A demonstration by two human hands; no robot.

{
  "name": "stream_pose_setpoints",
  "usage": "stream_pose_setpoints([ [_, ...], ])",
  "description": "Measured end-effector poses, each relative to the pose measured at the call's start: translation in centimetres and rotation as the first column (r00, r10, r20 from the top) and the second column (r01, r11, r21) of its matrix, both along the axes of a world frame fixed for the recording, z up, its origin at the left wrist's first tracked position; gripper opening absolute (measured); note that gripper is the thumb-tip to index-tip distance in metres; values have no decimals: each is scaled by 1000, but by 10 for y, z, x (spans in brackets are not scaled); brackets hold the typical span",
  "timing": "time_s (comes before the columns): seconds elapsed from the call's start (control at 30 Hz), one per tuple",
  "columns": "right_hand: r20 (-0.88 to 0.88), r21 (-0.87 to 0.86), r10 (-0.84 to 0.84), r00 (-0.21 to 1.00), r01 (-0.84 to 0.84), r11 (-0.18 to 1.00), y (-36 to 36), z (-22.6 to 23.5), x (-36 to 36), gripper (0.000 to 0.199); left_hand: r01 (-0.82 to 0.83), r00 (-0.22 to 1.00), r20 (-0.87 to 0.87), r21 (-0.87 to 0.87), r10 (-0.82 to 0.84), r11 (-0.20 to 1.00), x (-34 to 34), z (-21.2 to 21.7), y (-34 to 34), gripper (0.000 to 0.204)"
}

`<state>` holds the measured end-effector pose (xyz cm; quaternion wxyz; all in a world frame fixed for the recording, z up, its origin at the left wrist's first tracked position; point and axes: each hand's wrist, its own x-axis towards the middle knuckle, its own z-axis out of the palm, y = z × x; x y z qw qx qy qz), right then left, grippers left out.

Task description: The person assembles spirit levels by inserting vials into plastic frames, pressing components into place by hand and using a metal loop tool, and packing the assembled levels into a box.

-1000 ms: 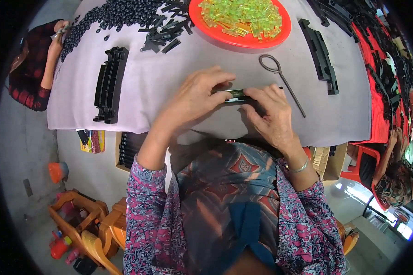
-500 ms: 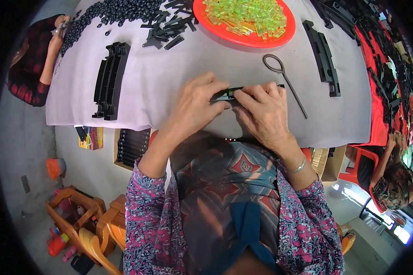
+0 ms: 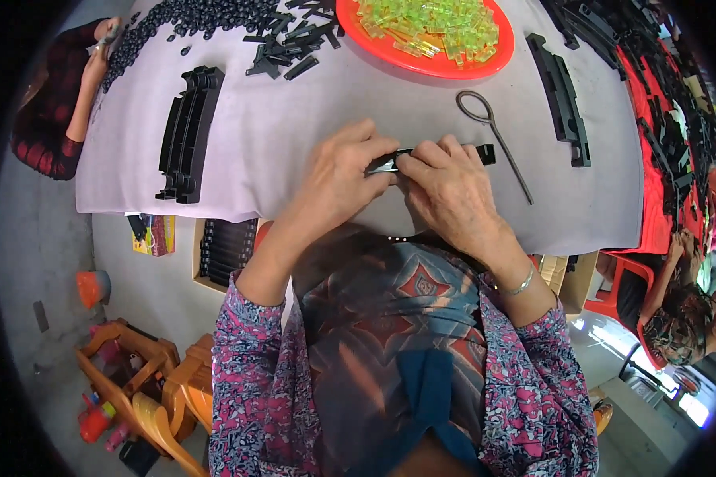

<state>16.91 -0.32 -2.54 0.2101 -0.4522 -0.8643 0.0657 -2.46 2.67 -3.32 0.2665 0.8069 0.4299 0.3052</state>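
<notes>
Pale cloth covers the worktop (image 3: 294, 135), where both hands pinch a narrow black plastic strip (image 3: 485, 153) at its near edge: left hand (image 3: 344, 176) and right hand (image 3: 447, 187) each clamp it. A slip could drop it. Since earlier, the strip sits slightly farther.

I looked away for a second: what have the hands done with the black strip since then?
Both hands, left hand and right hand, have kept hold of the long black plastic strip and carried it slightly further from the body across the pale tablecloth. The grip looks unchanged. The looped metal wire tool, orange tray of yellow-green pieces and stacked black parts stayed put.
</notes>
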Motion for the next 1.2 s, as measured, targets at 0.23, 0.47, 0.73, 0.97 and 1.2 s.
stream_pose_setpoints([
  [0.23, -13, 0, 2, 1000, -2, 1000, 1, -4, 4, 23, 4, 1000, 0, -20, -4, 1000, 1, -4, 1, 40],
  [0.47, -590, -17, -150, 793, 174, 985, 5, 7, 44, 20, 40, 999, 40, -133, -35, 990, -4, 0, 0, 37],
  [0.73, -523, 12, -281, 804, 337, 941, 8, -19, 58, 27, 71, 995, 88, -217, -53, 973, -13, 8, 4, 42],
  [0.97, -423, -58, -250, 871, 249, 967, 5, -21, 54, 25, 59, 963, 267, -352, 40, 934, -29, 8, 12, 34],
  [1.2, -440, -72, -235, 867, 227, 971, 5, -19, 52, 22, -371, 854, 312, -195, 416, 908, -61, -16, 32, 25],
])
